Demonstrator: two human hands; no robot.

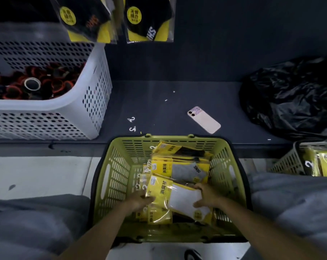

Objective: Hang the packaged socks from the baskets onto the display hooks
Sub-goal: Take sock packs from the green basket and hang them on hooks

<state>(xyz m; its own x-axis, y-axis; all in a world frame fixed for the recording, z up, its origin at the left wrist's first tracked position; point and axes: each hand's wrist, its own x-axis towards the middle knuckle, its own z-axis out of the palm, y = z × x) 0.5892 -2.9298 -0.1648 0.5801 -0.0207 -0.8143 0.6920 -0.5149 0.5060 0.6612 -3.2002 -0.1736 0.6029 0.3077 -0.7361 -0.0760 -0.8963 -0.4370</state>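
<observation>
Lifting the white-sock pack [185, 199] out of the green basket [121, 166] carries a snag risk. Both hands grip it, the left hand [142, 200] curled round its yellow header edge and the right hand [205, 194] clasping the opposite edge between thumb and fingers. The pack lies on other packs inside the basket. White plastic hangers on neighbouring packs may catch the film and drag a second pack out. Two loose hangers [132, 123] on the dark ledge suggest that they detach easily. The glossy film may also slip in the grip. Keep clear of the phone [203, 120] just beyond the basket rim. Legible markings: "消臭袜" on the yellow headers, and what appears to be "无骨缝合" on the round stickers of the hung packs [149, 21]. Lettering on the grey-sock pack [185, 170] is too blurred to confirm.
</observation>
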